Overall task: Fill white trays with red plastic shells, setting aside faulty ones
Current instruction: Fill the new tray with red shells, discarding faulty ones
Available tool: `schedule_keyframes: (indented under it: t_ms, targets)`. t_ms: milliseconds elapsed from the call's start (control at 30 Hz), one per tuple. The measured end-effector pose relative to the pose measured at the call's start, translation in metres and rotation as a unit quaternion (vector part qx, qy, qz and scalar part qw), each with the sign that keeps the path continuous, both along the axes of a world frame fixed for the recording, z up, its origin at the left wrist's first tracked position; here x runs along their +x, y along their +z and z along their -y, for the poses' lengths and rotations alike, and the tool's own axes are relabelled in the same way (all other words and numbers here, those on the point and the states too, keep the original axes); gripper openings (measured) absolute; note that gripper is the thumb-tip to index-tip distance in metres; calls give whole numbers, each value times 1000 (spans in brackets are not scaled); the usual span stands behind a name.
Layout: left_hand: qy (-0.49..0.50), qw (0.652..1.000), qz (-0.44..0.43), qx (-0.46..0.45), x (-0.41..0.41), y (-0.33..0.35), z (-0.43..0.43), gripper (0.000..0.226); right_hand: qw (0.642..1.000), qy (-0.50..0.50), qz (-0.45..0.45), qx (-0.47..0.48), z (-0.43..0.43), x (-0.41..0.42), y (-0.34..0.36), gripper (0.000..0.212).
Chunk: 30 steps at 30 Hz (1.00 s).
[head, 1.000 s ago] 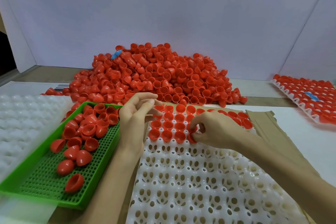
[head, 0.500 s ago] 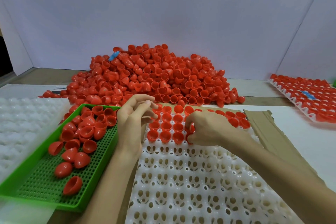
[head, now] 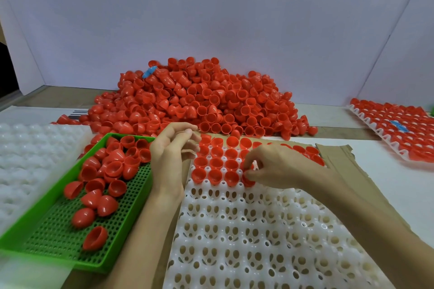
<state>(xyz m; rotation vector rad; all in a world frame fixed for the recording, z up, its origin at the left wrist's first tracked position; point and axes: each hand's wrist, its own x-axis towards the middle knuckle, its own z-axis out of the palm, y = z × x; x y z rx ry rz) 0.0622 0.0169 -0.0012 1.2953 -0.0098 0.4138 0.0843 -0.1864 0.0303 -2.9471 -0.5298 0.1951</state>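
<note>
A white tray (head: 258, 237) with many round pockets lies in front of me on cardboard. Its far rows hold red shells (head: 217, 151); the near rows are bare. My right hand (head: 279, 166) pinches a red shell (head: 247, 179) at a pocket in the nearest filled row. My left hand (head: 172, 150) hovers at the tray's left far corner, fingers loosely curled, and I see nothing in it. A big heap of loose red shells (head: 206, 101) sits behind the tray.
A green perforated basket (head: 54, 239) with several red shells stands at the left. White trays (head: 25, 159) lie at the far left. A filled tray (head: 397, 129) sits at the right. Torn cardboard (head: 340, 155) pokes out beyond the tray.
My right hand has stayed at the same pocket, its fingers shifting on the shell. The left hand has barely moved.
</note>
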Motion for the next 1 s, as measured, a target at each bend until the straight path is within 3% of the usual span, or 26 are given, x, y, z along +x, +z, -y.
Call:
schedule_keyframes:
  t_ms: [67,133,200,267,400,767,900,1000]
  targets:
    - [9,998,-9,66,3,-2,1,24,996,-1,52,74,0,4,3,21]
    - [1,981,-37,188,7,-7,2,39,983,18,134,123,-4,8,3,24]
    - [-16,943,-68,327,9,-13,4,47,979,64,169,98,-11,14,-2,32]
    - [-44,918,-89,385,9,-16,6,52,984,98,143,44,-19,18,-9,43]
    - [-67,889,-122,436,7,-16,8,61,988,116,98,-35,-27,25,-24,53]
    - [-54,826,-116,549,11,-23,12,66,986,140,64,-64,-21,27,-28,59]
    - [-55,830,-104,545,11,-24,11,66,989,130,63,-14,-21,27,-25,56]
    - [-30,864,-78,496,10,-23,10,58,987,88,102,86,-16,37,-13,47]
